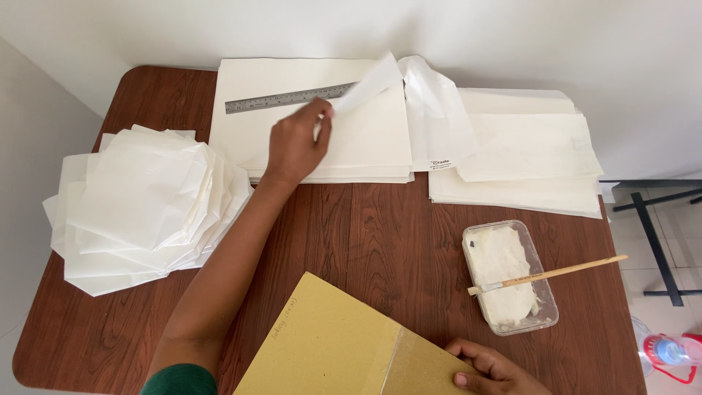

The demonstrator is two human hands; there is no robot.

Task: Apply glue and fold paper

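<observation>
My left hand (296,143) reaches across the brown wooden table (365,234) to a stack of white paper sheets (322,139) at the back. Its fingers pinch the corner of a thin white sheet (369,84), lifted off the stack. A steel ruler (285,99) lies on the stack just beyond that hand. My right hand (490,369) rests at the near edge, fingers pressing on a yellow-brown cardboard sheet (329,344) that has a strip of clear tape.
A pile of folded white paper pieces (139,205) sits at the left. More white sheets (526,153) lie at the back right. A clear plastic tub of white paste (508,278) carries a wooden-handled brush (556,274). A water bottle (669,351) stands on the floor, right.
</observation>
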